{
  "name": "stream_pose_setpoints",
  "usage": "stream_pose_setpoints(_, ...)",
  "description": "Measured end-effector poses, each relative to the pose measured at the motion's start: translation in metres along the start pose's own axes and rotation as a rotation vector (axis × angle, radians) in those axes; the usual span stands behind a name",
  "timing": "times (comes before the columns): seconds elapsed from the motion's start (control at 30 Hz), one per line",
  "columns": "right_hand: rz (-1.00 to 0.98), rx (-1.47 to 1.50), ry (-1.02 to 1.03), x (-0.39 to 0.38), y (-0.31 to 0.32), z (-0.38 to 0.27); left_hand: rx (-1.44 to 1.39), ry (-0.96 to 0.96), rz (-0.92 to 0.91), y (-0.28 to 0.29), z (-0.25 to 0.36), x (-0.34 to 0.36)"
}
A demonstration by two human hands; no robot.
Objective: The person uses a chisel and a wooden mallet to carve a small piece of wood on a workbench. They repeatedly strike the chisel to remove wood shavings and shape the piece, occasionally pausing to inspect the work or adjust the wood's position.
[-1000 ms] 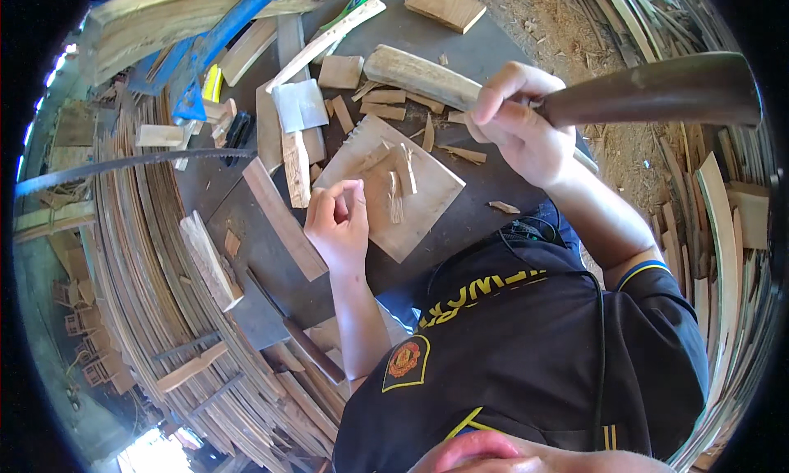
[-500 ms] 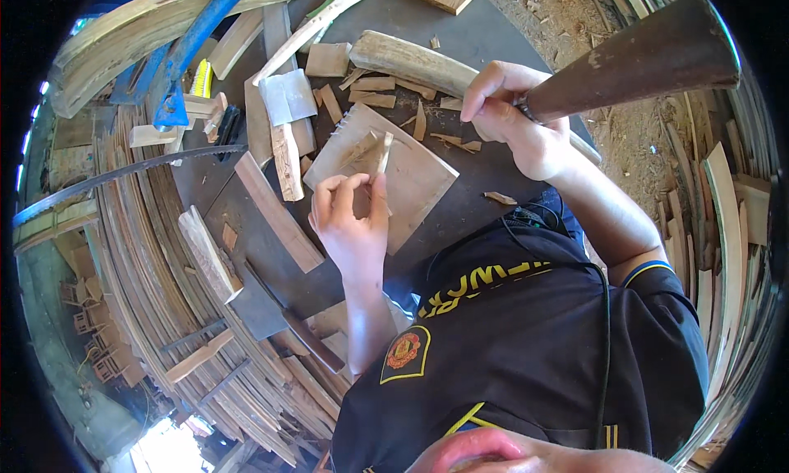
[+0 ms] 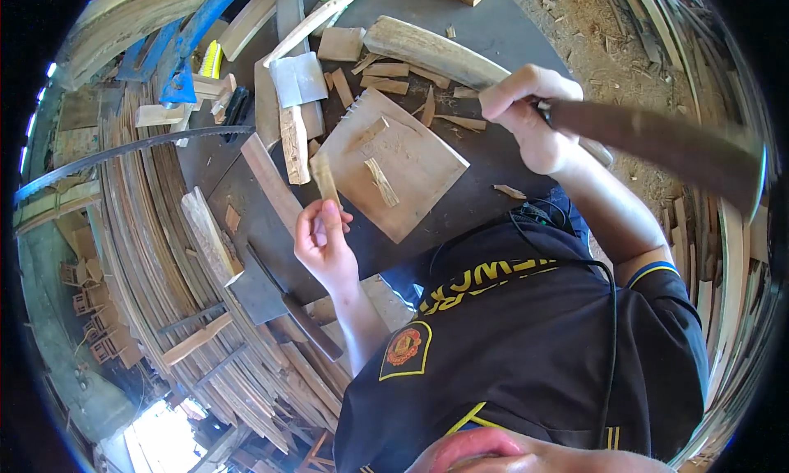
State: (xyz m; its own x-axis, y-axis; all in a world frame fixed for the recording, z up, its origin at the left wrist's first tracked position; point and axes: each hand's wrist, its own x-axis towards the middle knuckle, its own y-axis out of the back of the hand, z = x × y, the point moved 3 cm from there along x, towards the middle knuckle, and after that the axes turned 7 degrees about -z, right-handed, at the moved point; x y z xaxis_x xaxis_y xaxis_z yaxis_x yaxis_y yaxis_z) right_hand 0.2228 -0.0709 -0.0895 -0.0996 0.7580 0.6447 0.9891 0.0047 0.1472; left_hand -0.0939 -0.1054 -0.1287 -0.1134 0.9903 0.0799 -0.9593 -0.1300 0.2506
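Note:
My left hand (image 3: 326, 241) pinches a small flat wood piece (image 3: 323, 175) between thumb and fingers, above the left edge of a square wooden board (image 3: 427, 165). My right hand (image 3: 532, 115) is closed round the grip of a machete (image 3: 649, 136), whose broad brown blade points away to the right, blurred by motion. The grip itself is mostly hidden in the fist. On the board lie a rough split wood piece (image 3: 381, 183) and a smaller chip (image 3: 374, 132). Notches mark the board's far left edge.
Wood offcuts (image 3: 385, 85) and a curved timber (image 3: 436, 50) lie beyond the board on the dark table (image 3: 460, 198). A hatchet-like tool (image 3: 297, 80) lies left, near a saw blade (image 3: 123, 156). Another broad blade (image 3: 259, 292) rests near the table edge. Stacked strips (image 3: 148, 226) stand left.
My left hand has moved left and nearer to me, off the board's middle, with a wood piece in it. A split piece now lies on the board. The machete has swung slightly downward.

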Motion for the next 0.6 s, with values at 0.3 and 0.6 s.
stream_pose_setpoints(0.3,-0.09,0.76,-0.083,0.007,-0.03,-0.022,-0.095,-0.142,0.078,-0.009,-0.022,-0.025)
stream_pose_setpoints(0.6,-0.339,0.532,-0.039,-0.007,-0.077,-0.031,-0.15,-0.125,0.088,-0.006,-0.02,-0.023)
